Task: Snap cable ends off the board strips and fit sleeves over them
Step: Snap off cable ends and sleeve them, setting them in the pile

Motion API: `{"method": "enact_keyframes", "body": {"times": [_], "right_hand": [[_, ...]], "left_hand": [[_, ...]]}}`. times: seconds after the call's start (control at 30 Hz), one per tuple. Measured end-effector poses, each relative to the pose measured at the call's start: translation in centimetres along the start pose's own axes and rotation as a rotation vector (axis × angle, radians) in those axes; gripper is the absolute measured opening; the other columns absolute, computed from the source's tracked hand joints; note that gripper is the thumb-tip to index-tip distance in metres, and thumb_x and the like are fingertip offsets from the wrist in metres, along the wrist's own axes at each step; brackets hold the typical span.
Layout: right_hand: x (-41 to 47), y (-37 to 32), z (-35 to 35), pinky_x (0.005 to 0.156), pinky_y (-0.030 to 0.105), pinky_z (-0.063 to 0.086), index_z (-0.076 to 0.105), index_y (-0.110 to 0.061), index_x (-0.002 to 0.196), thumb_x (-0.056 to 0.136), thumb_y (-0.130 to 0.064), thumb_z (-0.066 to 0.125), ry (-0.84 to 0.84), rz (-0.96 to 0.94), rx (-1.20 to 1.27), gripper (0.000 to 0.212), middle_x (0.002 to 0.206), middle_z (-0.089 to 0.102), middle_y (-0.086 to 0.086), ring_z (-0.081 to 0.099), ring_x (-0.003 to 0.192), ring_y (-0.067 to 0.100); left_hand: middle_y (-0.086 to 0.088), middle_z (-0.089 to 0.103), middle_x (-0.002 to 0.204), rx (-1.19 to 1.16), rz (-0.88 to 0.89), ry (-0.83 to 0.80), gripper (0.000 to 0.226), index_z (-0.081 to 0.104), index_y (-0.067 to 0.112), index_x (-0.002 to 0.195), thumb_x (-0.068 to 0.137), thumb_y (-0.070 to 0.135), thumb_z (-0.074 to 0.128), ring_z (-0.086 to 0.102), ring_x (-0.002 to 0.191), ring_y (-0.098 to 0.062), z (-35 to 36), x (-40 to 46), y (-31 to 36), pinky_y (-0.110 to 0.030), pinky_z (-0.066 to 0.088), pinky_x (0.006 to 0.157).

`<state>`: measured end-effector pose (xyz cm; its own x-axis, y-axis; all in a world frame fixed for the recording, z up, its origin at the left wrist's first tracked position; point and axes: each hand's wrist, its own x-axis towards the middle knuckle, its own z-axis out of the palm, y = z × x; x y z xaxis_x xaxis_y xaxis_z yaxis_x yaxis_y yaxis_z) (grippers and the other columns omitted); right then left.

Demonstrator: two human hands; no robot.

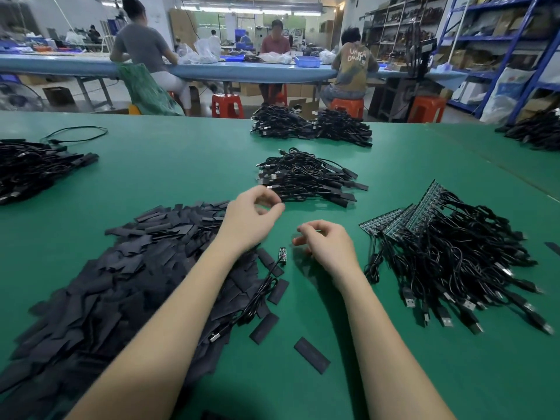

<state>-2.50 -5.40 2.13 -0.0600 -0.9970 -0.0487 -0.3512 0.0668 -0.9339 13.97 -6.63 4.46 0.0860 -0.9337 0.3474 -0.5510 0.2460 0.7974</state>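
A big heap of flat black sleeves [127, 283] covers the near left of the green table [181, 165]. On the right lies a pile of cables still joined to green board strips [424, 213]. A loose cable with a small bare board end [282, 255] lies between my forearms. My left hand [251, 216] hovers by the near edge of a pile of sleeved cables [309, 177], fingers loosely curled, nothing visibly held. My right hand [325, 241] hangs just right of the board end, fingers loosely curled and empty.
More cable piles lie at far centre [312, 125], far left [36, 165] and far right [536, 131]. A few stray sleeves [312, 354] lie on the near table. Beyond the table, people sit on red stools at a blue bench; shelving stands at the right.
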Motion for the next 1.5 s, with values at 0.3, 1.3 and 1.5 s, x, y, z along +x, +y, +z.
{"method": "enact_keyframes", "body": {"times": [0.3,1.3,1.5], "right_hand": [[-0.9,-1.7,-0.4,0.070,0.022,0.048,0.071,-0.026,0.090,0.083,-0.035,0.079,-0.306,-0.063,-0.520,0.013,0.089,0.072,-0.009,0.066,0.081,0.010],[-1.8,-3.8,-0.8,0.054,0.020,0.047,0.072,-0.014,0.088,0.083,-0.004,0.075,-0.357,0.119,0.162,0.012,0.070,0.065,0.003,0.055,0.055,0.011],[-1.8,-3.9,-0.9,0.059,0.018,0.056,0.069,-0.013,0.096,0.089,-0.006,0.071,-0.368,0.196,0.709,0.010,0.077,0.072,0.003,0.068,0.063,0.011]], "left_hand": [[0.008,0.070,0.088,-0.112,-0.063,-0.074,0.006,0.070,0.024,0.087,0.091,0.020,0.069,0.065,0.074,-0.009,-0.9,-3.1,-0.6,-0.028,0.054,0.081],[-0.009,0.075,0.102,-0.356,-0.214,-0.214,0.004,0.069,0.018,0.095,0.094,0.023,0.069,0.070,0.082,-0.012,-1.8,-3.8,0.3,-0.025,0.055,0.071],[-0.003,0.074,0.083,-0.701,-0.395,-0.374,0.006,0.067,0.014,0.098,0.093,0.013,0.070,0.072,0.079,-0.017,-3.0,-3.9,0.7,-0.026,0.060,0.074]]}}
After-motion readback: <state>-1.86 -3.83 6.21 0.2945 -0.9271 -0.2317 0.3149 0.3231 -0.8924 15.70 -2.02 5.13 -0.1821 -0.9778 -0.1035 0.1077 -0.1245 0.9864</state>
